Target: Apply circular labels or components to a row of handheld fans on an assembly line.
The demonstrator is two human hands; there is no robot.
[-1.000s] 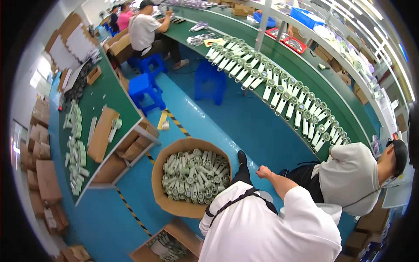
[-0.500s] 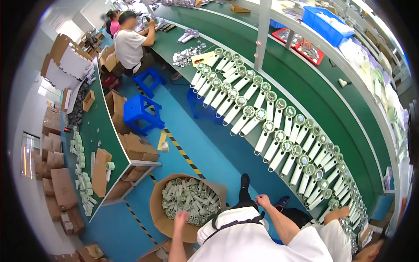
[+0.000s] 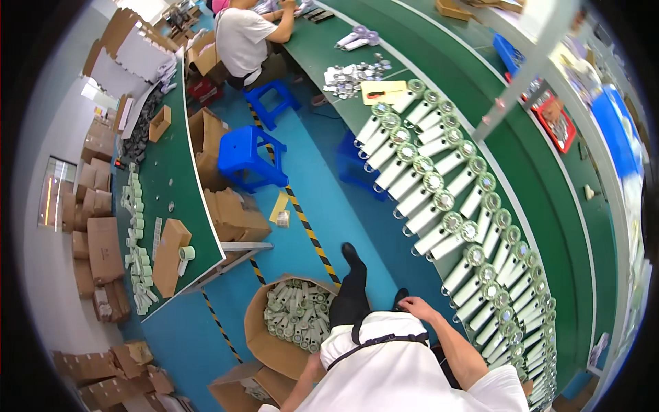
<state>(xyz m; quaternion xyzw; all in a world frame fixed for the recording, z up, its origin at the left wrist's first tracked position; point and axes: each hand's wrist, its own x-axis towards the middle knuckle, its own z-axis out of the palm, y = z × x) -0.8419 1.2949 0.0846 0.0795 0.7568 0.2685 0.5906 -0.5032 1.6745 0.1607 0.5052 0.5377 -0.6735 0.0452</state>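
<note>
Forearm (image 3: 456,347) (right) angled forward | right hand (image 3: 414,307) curled, cannot tell if holding | left hand hidden, cannot tell state

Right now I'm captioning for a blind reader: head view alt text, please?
A person in a white shirt, right hand forward, stands beside a cardboard box of white-and-green gadgets; similar ones line a green workbench to the right.

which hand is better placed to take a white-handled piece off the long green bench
Probably the right: the right hand is nearer the green bench and its rows of white-handled pieces. The left forearm is beside the open carton, farther off, with the hand hidden.
</note>
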